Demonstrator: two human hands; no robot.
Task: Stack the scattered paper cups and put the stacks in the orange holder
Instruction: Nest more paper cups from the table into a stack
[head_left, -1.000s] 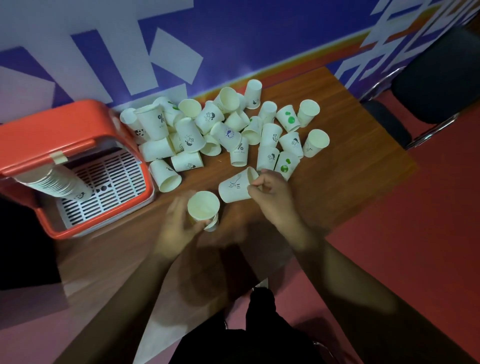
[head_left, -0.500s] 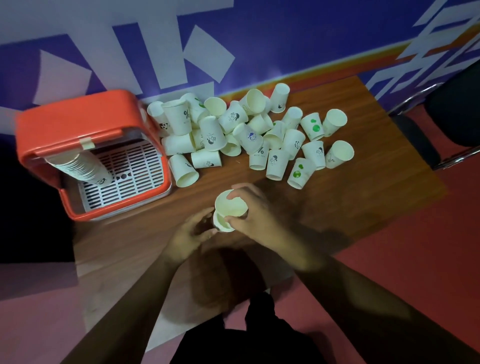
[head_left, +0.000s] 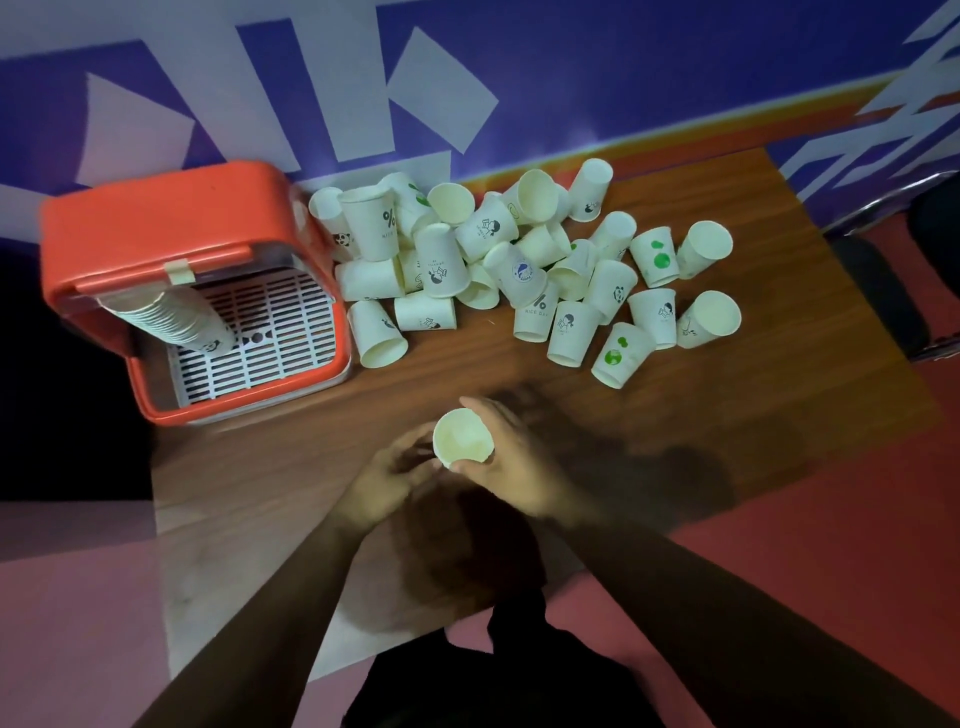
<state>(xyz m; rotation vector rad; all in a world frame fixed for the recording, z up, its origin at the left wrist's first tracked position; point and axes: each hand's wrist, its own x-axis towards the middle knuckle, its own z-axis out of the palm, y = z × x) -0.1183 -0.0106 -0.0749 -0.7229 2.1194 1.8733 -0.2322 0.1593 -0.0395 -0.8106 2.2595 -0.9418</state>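
Both hands hold a small stack of white paper cups (head_left: 462, 435) upright over the near middle of the wooden table (head_left: 727, 415). My left hand (head_left: 387, 478) grips its lower part from the left, and my right hand (head_left: 511, 460) wraps it from the right. Only the top cup's open mouth shows. Many loose paper cups (head_left: 519, 270) lie in a heap at the back of the table, some printed with green dots. The orange holder (head_left: 156, 228) stands at the left, lid open, with a long stack of cups (head_left: 166, 317) leaning inside on its white grille.
A blue, white and orange wall runs right behind the cup heap. A dark chair (head_left: 914, 249) with a metal frame stands past the table's right end. Red floor lies to the right and near side. My dark clothing (head_left: 493, 675) shows below the table edge.
My right hand carried a cup from beside the heap and pushed it into the cup in my left hand. The two now sit nested, held by both hands. The view shifted left.
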